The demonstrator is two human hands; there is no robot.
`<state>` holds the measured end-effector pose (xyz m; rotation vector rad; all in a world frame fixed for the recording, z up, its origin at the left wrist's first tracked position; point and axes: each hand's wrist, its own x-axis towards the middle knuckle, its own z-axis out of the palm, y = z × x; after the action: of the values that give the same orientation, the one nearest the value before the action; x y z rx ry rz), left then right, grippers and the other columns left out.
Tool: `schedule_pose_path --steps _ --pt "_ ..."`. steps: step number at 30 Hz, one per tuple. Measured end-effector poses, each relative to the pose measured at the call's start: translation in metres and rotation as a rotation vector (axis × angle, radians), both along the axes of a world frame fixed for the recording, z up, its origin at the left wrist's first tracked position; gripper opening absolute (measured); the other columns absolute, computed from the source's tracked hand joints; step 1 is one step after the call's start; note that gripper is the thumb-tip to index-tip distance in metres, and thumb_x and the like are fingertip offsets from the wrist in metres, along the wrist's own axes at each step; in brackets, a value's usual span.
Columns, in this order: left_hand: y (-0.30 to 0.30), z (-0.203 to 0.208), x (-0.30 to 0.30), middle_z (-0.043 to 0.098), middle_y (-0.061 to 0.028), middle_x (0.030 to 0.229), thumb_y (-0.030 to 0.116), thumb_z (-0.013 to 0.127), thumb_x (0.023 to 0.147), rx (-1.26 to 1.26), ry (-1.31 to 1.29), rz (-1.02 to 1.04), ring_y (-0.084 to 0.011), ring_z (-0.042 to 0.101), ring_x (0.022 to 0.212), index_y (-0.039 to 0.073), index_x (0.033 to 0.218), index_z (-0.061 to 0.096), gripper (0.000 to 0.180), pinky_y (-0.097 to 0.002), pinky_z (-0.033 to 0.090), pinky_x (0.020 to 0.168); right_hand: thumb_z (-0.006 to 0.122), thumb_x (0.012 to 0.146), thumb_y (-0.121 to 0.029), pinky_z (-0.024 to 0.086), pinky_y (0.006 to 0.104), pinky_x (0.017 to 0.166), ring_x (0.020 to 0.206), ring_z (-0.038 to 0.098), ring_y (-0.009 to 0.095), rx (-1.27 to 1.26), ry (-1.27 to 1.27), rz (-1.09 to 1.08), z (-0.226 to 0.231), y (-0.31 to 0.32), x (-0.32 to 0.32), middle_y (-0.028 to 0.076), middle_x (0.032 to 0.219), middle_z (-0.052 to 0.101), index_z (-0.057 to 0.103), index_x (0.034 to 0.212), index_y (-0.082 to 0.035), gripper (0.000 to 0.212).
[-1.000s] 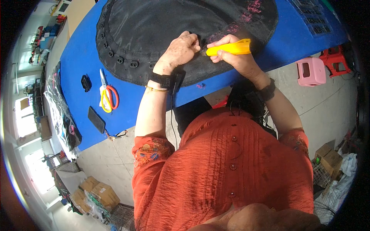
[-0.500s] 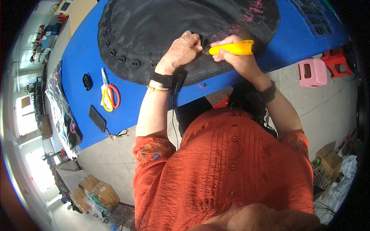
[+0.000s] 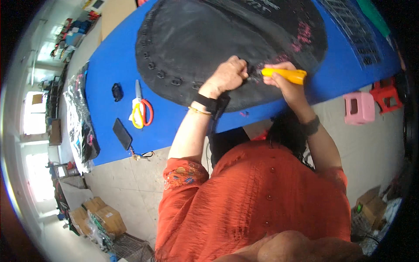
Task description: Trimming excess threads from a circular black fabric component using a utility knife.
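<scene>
A large round sheet of black fabric (image 3: 192,48) lies on the blue tabletop, with small black fittings (image 3: 176,81) spaced along its near-left edge. My left hand (image 3: 229,75) is closed into a fist on the sheet near its front edge; what its fingertips pinch is hidden. Just right of it, my right hand (image 3: 286,83) grips a yellow tool (image 3: 288,76) like a thick handle. The tool's narrower end points left towards my left fingers, and its tip is too unclear to name. Pink marks (image 3: 301,38) run across the fabric beyond my right hand.
Left on the blue table (image 3: 104,150) lie scissors (image 3: 141,111) with red and yellow handles, a phone (image 3: 122,134) and a small black object (image 3: 117,92). Plastic-wrapped goods (image 3: 78,126) line its left edge. Pink (image 3: 359,108) and red (image 3: 386,96) stools stand at the right.
The whole view has shifted, so table and hands appear lower and further right. Both hands keep about the same place on the fabric, and the yellow tool now slopes down to the right.
</scene>
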<state>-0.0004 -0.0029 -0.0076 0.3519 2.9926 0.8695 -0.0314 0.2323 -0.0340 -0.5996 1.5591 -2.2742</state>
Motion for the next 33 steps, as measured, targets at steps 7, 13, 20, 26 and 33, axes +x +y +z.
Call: schedule_pose_path --steps 7,13,20,26,33 --pt "0.007 -0.008 0.002 0.058 -0.0181 0.097 0.019 0.065 0.085 0.077 0.014 0.030 -0.0383 0.060 0.097 0.006 0.093 0.062 0.015 -0.0447 0.049 0.084 0.057 0.098 -0.010 0.060 0.0329 0.084 0.092 0.070 0.022 0.031 -0.138 0.002 0.010 0.007 0.000 0.020 0.116 0.064 0.052 0.113 0.002 0.019" --pt "0.002 -0.001 0.007 0.060 -0.0178 0.090 0.019 0.067 0.086 0.124 0.076 0.012 -0.0364 0.059 0.095 0.003 0.091 0.063 0.016 -0.0425 0.049 0.083 0.052 0.098 -0.005 0.060 0.0343 0.082 0.088 0.069 0.022 0.003 -0.164 0.018 0.015 0.004 0.003 0.020 0.115 0.064 0.050 0.114 0.000 0.017" --pt "0.016 0.113 0.045 0.057 -0.0117 0.084 0.012 0.065 0.089 0.338 0.323 -0.019 -0.0281 0.059 0.082 0.002 0.090 0.062 0.011 -0.0370 0.049 0.074 0.051 0.098 -0.005 0.060 0.0342 0.081 0.087 0.069 0.021 -0.014 -0.174 -0.009 0.012 0.006 0.003 0.020 0.114 0.065 0.049 0.113 -0.001 0.015" --pt "0.047 0.217 0.108 0.062 -0.0114 0.089 0.001 0.063 0.085 0.638 0.667 -0.381 -0.0223 0.061 0.083 0.001 0.083 0.061 0.002 -0.0313 0.049 0.072 0.052 0.098 -0.007 0.058 0.0320 0.078 0.085 0.068 0.019 0.032 -0.056 -0.037 0.020 0.002 0.009 0.015 0.108 0.065 0.051 0.112 -0.004 0.014" --pt "0.076 0.247 0.149 0.062 -0.0119 0.095 0.001 0.054 0.093 1.040 0.704 -0.789 -0.0271 0.061 0.086 0.004 0.112 0.068 0.024 -0.0347 0.051 0.067 0.054 0.098 -0.008 0.059 0.0314 0.082 0.086 0.068 0.018 0.152 -0.182 -0.033 0.031 0.004 0.009 0.018 0.115 0.064 0.051 0.112 -0.002 0.015"
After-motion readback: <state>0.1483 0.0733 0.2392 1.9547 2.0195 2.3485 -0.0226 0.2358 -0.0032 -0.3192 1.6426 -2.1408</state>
